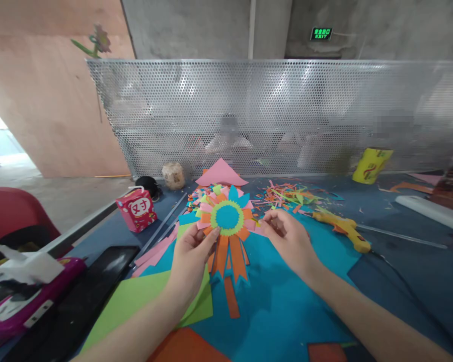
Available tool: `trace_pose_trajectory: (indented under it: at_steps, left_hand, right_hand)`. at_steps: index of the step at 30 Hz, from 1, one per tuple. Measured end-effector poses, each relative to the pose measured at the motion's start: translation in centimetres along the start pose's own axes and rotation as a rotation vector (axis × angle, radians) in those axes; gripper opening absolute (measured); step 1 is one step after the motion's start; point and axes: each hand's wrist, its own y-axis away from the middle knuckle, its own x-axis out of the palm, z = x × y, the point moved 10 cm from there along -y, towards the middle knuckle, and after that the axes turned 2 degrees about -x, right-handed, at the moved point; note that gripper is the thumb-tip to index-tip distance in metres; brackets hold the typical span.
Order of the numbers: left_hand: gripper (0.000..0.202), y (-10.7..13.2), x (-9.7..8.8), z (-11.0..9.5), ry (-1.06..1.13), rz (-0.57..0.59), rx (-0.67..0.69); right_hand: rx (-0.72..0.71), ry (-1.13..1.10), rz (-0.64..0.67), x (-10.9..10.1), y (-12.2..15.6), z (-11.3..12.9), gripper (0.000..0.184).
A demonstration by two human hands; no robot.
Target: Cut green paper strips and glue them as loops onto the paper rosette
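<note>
A paper rosette [227, 215] is held up in front of me, with a blue centre, a green fringed ring, and petals of orange, pink and blue. Orange and blue paper tails [222, 255] hang below it. My left hand [194, 245] grips the rosette at its lower left, thumb on the front. Beside its right edge, my right hand [287, 236] is closed in a pinch on a small strip of paper, partly hidden by the fingertips. Under both hands lie blue paper [279, 291] and green paper [136, 296]. A loose orange strip [232, 299] lies below the tails.
A yellow glue gun [343, 229] with a cord lies at right, near a heap of paper scraps [290, 195]. Leftward are a red drink carton [136, 208], a black phone [109, 269] and a power strip [33, 296]. A perforated metal screen [230, 95] bounds the table's back.
</note>
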Motion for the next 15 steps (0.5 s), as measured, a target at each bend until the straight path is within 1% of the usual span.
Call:
trace_pose_trajectory:
  at_steps: [2,3,5,7,8,10,15]
  left_hand:
    - [0.021,0.1,0.2,0.3,0.013,0.014,-0.022]
    - [0.019,0.2,0.4,0.3,0.011,0.024,-0.031]
    - [0.019,0.4,0.8,0.4,-0.012,0.041,-0.042]
    - [0.018,0.5,0.9,0.5,-0.056,0.039,-0.046]
    - [0.018,0.5,0.8,0.4,-0.081,0.031,-0.041]
    - [0.019,0.5,0.6,0.3,-0.122,0.015,-0.032]
    - [0.022,0.1,0.2,0.2,-0.143,0.001,-0.028]
  right_hand:
    - [0.194,-0.192,0.053,0.9,0.0,-2.1,0.026]
    - [0.265,-0.289,0.117,1.8,0.1,-2.7,0.031]
    - [0.33,-0.448,0.273,3.8,0.4,-2.9,0.036]
    - [0.335,-0.547,0.389,5.0,0.8,-2.4,0.033]
    - [0.334,-0.577,0.417,5.3,0.9,-2.2,0.031]
    - [0.359,-0.61,0.433,5.3,1.1,-2.3,0.03]
    - [0.476,-0.614,0.449,5.0,1.3,-3.3,0.025]
